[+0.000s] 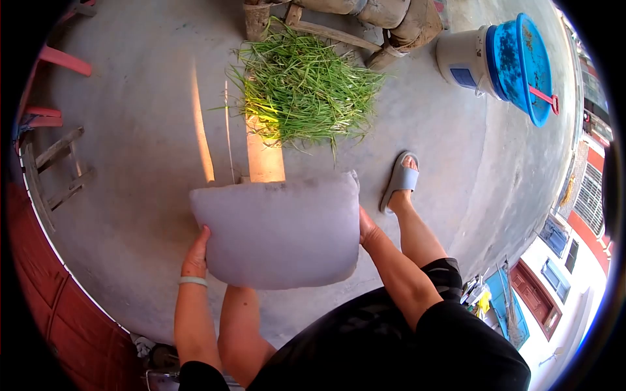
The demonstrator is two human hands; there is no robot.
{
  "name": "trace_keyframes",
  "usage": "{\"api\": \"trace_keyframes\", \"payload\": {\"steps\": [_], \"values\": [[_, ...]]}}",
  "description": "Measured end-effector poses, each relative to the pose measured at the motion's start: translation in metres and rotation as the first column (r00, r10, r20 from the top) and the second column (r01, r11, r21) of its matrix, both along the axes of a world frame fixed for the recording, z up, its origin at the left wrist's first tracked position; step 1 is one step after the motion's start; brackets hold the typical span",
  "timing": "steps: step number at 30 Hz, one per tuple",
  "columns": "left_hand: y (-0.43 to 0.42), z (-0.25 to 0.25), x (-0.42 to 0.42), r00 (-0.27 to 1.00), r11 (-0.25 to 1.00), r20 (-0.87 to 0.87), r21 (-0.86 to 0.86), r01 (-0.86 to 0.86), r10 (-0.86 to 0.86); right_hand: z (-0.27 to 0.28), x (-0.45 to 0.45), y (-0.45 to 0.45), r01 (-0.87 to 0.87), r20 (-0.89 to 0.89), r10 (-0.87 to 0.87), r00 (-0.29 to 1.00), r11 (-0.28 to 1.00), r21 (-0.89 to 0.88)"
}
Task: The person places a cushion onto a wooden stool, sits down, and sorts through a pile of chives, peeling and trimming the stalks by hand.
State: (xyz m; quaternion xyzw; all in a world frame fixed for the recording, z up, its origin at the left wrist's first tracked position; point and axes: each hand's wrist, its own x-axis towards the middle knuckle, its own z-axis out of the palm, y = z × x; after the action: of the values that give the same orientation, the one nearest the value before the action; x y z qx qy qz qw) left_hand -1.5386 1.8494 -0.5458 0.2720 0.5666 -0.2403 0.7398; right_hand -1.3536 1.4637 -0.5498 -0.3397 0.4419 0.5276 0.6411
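A plump grey cushion [277,234] is held up in front of my body, its broad face toward me. My left hand [195,255] grips its left edge, with the thumb showing along the side and the other fingers hidden behind. On the opposite edge, my right hand [369,229] is closed on the cushion; most of its fingers are out of sight. Beyond the cushion, a heap of cut green grass [310,88] lies on the concrete floor [143,156].
A worn wooden stand [336,36] is behind the grass. At upper right, a blue basin [521,65] with a red-handled tool rests against a white bucket [462,58]. A wooden stool [55,173] stands at left, beside a red door [59,306]. My sandalled foot [401,179] is to the right.
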Motion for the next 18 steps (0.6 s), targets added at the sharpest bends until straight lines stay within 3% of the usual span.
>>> {"api": "trace_keyframes", "payload": {"steps": [3, 5, 6, 7, 10, 13, 14, 16, 18], "values": [[-0.061, 0.006, -0.028, 0.998, 0.993, -0.057, -0.116, -0.002, -0.005, 0.018, -0.017, -0.057, -0.13, 0.014, 0.133, 0.991, 0.985, -0.116], [-0.109, 0.039, -0.011, 0.997, 0.993, -0.071, -0.112, -0.044, 0.037, 0.02, -0.037, -0.105, -0.228, -0.024, 0.229, 0.973, 0.945, -0.233], [-0.125, 0.036, -0.021, 0.986, 0.977, -0.163, -0.208, -0.055, 0.02, 0.013, -0.053, -0.132, -0.267, -0.067, 0.259, 0.964, 0.916, -0.298], [-0.142, 0.031, -0.039, 0.966, 0.95, -0.259, -0.302, -0.076, -0.006, 0.006, -0.067, -0.156, -0.253, -0.109, 0.23, 0.967, 0.91, -0.328], [-0.181, 0.033, -0.08, 0.983, 0.905, -0.179, -0.41, -0.118, 0.047, -0.036, -0.067, -0.207, -0.21, -0.151, 0.159, 0.976, 0.878, -0.429], [-0.189, 0.023, -0.122, 0.974, 0.906, -0.191, -0.421, 0.034, -0.126, -0.082, -0.027, -0.226, -0.424, -0.122, 0.435, 0.892, 0.712, -0.56], [-0.189, 0.026, -0.123, 0.967, 0.896, -0.197, -0.439, 0.061, -0.163, -0.084, -0.037, -0.235, -0.557, -0.146, 0.587, 0.796, 0.616, -0.556], [-0.182, 0.026, -0.107, 0.953, 0.872, -0.184, -0.472, 0.129, -0.241, -0.077, -0.084, -0.258, -0.799, -0.17, 0.874, 0.455, 0.317, -0.51], [-0.168, 0.031, -0.082, 0.9, 0.853, -0.133, -0.401, 0.334, -0.415, -0.062, -0.141, -0.271, -0.882, -0.141, 0.979, 0.149, 0.067, -0.466]]}}
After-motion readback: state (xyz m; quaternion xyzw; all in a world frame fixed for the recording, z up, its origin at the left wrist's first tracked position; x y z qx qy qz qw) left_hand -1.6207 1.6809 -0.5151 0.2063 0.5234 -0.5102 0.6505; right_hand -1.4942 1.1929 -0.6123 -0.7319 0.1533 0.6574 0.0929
